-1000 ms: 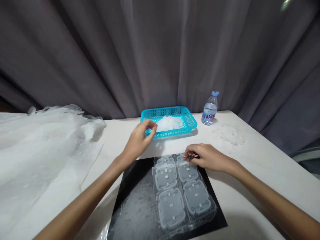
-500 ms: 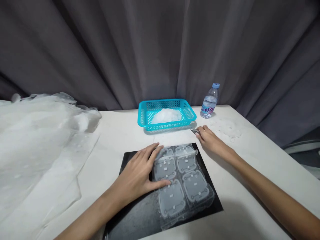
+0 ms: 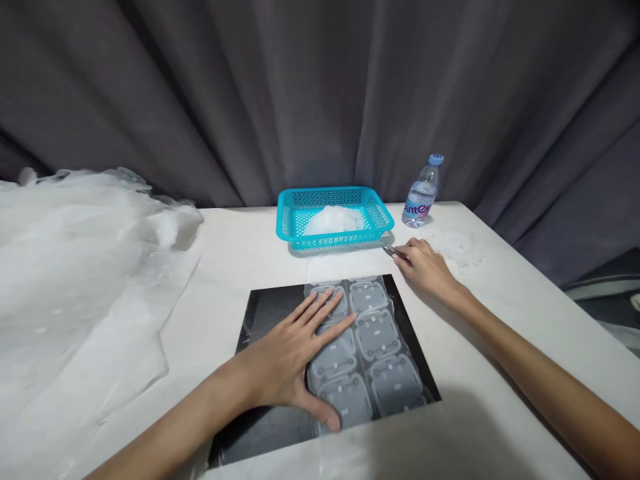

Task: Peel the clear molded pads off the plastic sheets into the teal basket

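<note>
My left hand [image 3: 287, 350] lies flat with fingers spread on a translucent plastic sheet [image 3: 377, 335], covering part of its left side. The sheet bears rows of rounded-square shapes with small holes and slots. It rests over the right part of a black board [image 3: 275, 303] and runs past the board's near and far edges. My right hand [image 3: 423, 267] rests on the table right of the board, closed around a small pointed metal tool [image 3: 389, 251]. The tool's tip points left, near the basket's front corner; my fingers hide the rest, so its exact kind is unclear.
A turquoise basket [image 3: 333, 241] holding a heap of white translucent bits [image 3: 335, 219] stands at the back. To its right is a water bottle [image 3: 421, 193]. Small clear scraps [image 3: 457, 248] lie beyond my right hand. Crumpled translucent sheets [image 3: 85, 280] cover the table's left side.
My left hand has spread wider and shifted right over the sheet. The sheet has slid towards me, and the fold across its far part now lies flat. My right hand still holds the tool, barely moved.
</note>
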Demonstrator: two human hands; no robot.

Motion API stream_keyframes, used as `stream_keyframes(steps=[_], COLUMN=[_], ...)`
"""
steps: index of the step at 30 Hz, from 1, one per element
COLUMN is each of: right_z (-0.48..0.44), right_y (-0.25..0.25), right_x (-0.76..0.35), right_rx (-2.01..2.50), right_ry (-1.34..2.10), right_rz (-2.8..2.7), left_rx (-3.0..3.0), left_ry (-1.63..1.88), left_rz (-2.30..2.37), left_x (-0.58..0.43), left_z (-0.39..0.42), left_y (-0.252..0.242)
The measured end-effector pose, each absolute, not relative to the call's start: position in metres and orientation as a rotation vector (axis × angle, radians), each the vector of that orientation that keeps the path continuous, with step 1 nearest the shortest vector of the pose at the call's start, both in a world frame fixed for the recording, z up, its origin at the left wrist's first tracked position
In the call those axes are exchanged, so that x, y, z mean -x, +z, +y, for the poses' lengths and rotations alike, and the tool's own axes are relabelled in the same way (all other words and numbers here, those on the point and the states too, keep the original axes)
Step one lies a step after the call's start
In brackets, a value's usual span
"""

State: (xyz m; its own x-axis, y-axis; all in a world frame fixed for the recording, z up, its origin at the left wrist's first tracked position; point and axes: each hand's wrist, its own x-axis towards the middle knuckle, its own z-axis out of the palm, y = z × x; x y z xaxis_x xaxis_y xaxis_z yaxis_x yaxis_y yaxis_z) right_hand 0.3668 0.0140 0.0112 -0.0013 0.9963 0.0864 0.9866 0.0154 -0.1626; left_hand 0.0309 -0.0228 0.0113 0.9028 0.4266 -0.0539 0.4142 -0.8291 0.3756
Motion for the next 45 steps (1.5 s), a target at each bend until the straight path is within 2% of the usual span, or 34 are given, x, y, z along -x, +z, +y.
stream_keyframes(steps=[9,16,20,24,28,31,38,41,45], right_z=[0.017,-0.001,-0.019,-0.030,-0.030,-0.033,-0.046,-0.045,-0.045], right_y=[-0.003,0.026,0.044,0.037,0.033,0.044,0.075,0.072,0.058], right_x=[-0.373,-0.396,-0.426,-0.446,-0.446,-0.442,-0.433,-0.421,-0.398], right_rx=[1.988,1.877,2.100,2.117,1.997,1.886,1.688,1.502,1.325], right_ry=[0.201,0.241,0.631,0.955,1.109,1.169,1.393,1.308,1.386], right_rz=[-2.042,-2.043,-2.132,-2.086,-2.103,-2.162,-1.890,-1.715,-1.606], left_rx=[-2.533,-2.613,-2.607,-2.612,-2.592,-2.604,-2.674,-2.667,-2.668], left_ry=[-0.232,-0.106,-0.020,0.013,0.369,0.484,0.382,0.357,0.328], left_rz=[0.626,0.676,0.726,0.687,0.876,0.908,0.921,0.906,0.868], left_x=[-0.027,-0.017,-0.015,-0.033,-0.063,-0.075,-0.073,-0.073,-0.070], left_z=[-0.051,-0.087,-0.098,-0.075,-0.034,-0.015,-0.016,-0.018,-0.023], left_y=[0.037,0.026,0.041,0.056,0.034,0.012,0.006,0.006,0.002])
